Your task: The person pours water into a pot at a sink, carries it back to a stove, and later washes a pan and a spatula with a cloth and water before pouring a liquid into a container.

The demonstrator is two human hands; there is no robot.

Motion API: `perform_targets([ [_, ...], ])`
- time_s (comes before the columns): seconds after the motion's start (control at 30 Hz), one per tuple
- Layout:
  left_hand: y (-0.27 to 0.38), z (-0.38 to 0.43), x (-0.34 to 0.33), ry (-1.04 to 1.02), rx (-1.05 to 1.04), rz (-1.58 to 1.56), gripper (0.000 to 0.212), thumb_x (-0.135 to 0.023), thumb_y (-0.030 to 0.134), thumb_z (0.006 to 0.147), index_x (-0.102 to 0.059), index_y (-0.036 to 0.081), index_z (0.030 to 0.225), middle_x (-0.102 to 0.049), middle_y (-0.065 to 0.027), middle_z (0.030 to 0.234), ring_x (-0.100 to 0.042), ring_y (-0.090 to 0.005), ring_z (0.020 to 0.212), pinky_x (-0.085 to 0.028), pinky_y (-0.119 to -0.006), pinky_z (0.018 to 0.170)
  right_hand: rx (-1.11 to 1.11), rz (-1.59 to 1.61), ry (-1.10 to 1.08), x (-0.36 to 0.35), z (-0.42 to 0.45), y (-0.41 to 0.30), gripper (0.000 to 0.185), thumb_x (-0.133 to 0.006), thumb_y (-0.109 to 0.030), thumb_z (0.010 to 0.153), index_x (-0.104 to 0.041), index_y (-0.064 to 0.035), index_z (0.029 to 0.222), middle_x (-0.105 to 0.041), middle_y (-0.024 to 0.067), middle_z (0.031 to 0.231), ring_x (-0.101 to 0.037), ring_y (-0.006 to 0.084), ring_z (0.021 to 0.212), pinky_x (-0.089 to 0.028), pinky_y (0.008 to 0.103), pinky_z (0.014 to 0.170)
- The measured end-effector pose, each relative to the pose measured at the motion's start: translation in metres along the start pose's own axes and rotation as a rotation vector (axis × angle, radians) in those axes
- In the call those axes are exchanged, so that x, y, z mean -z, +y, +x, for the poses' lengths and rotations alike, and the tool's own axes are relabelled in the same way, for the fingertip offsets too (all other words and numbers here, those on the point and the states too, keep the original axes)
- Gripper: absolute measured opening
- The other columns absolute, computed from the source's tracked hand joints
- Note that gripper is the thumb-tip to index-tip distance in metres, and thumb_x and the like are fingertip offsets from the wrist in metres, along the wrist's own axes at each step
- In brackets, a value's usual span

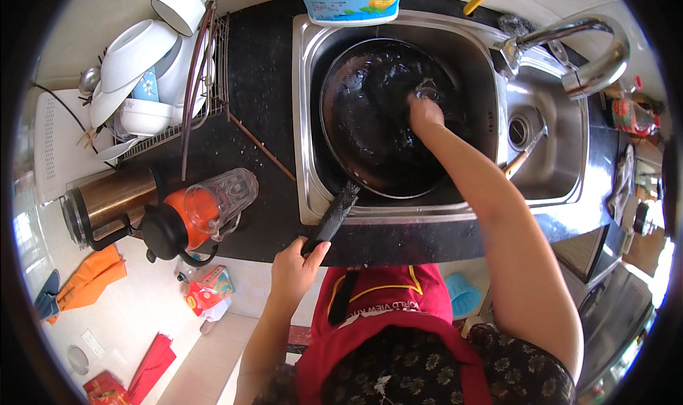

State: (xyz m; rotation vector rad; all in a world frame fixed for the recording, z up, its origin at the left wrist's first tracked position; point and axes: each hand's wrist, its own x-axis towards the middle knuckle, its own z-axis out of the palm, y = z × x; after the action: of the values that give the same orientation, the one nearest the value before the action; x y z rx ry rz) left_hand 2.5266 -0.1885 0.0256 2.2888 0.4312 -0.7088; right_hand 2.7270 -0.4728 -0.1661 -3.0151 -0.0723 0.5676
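Note:
A large dark wok with wet, shiny insides sits tilted in the bigger basin of a steel double sink. My left hand grips the end of its black handle, which sticks out over the counter's front edge. Inside the wok, at the right of its bowl, my right hand is closed with the fingers turned down. A small shiny clump, apparently a wire scourer, shows at those fingers; glare and the hand partly hide it.
A chrome faucet arches over the small basin, where a wooden-handled utensil leans. A blue detergent bottle stands behind the wok. Left are a dish rack of white bowls, a glass mug and an orange vacuum jug.

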Motion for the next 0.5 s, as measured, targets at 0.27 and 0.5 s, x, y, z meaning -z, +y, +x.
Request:
perform_targets([
  [0.27,0.008,-0.003,0.000,0.012,0.120,-0.001,0.037,-0.062,0.039,0.077,-0.059,0.002,0.076,-0.055,-0.0128,0.055,-0.056,-0.0278,0.051,-0.041,-0.034,0.049,0.426,0.510,0.144,0.009,0.001,-0.087,0.012,-0.055,-0.012,0.071,-0.063,-0.0100,0.081,-0.059,0.0135,0.089,-0.058,0.0301,0.085,-0.047,0.0373,0.075],
  [0.5,-0.012,0.001,-0.005,-0.081,0.118,-0.206,0.036,-0.060,0.033,0.081,-0.051,0.002,0.064,-0.042,0.0007,0.046,-0.040,-0.0072,0.043,-0.031,-0.025,0.041,0.530,0.307,-0.292,0.009,-0.056,-0.039,0.014,-0.056,-0.014,0.072,-0.062,-0.0090,0.084,-0.059,0.0142,0.091,-0.058,0.0294,0.088,-0.047,0.0384,0.076],
])
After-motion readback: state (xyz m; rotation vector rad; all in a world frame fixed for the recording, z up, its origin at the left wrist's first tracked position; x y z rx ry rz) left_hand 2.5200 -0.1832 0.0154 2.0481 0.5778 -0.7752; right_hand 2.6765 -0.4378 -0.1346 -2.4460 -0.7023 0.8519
